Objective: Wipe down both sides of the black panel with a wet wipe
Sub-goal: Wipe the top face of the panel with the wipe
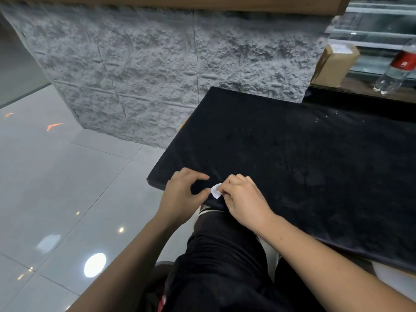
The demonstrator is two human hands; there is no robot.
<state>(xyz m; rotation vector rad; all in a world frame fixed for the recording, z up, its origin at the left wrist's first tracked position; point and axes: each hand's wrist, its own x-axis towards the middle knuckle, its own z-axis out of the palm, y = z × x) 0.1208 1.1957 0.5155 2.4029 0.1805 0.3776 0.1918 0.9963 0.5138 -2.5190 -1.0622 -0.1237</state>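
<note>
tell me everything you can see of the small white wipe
The small white crumpled wipe looks like thin soft tissue, bunched up. Only a corner shows; the right hand pinches the rest. It sits over the near edge of the flat black panel, by its left corner. The thumb of the left hand is right beside it; contact unclear.

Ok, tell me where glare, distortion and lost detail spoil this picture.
Head view: lights glare off the glossy floor tiles; the wide lens tilts the grey textured wall and the bottle; the black panel is so dark its surface barely shows; the wet wipe in the right hand stands out white.
</note>
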